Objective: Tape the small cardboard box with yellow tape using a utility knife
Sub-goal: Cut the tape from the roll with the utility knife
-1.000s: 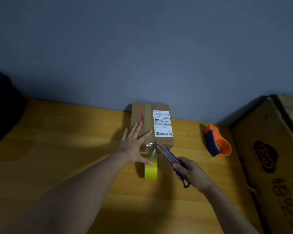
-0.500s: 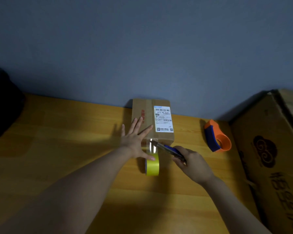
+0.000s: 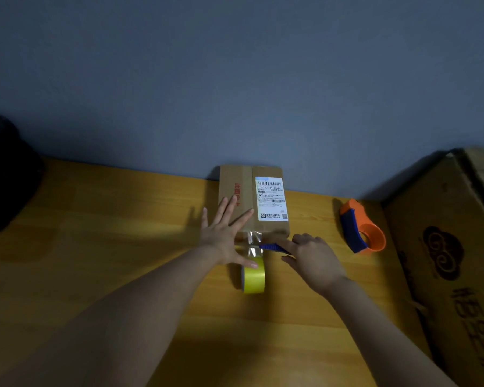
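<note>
Left hand (image 3: 224, 236) splayed flat on the small box (image 3: 252, 199); right hand (image 3: 313, 258) grips the utility knife (image 3: 271, 247)

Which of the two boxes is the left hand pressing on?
The small box with the white label, against the wall. The left hand lies flat on it; the big box sits untouched at far right.

I'm seeing both forearms reaching forward, bare. Left hand (image 3: 223, 236) is lying flat, fingers splayed, thumb angling right. Right hand (image 3: 313, 258) is curling closed, index finger extending leftward, knuckles up.
</note>
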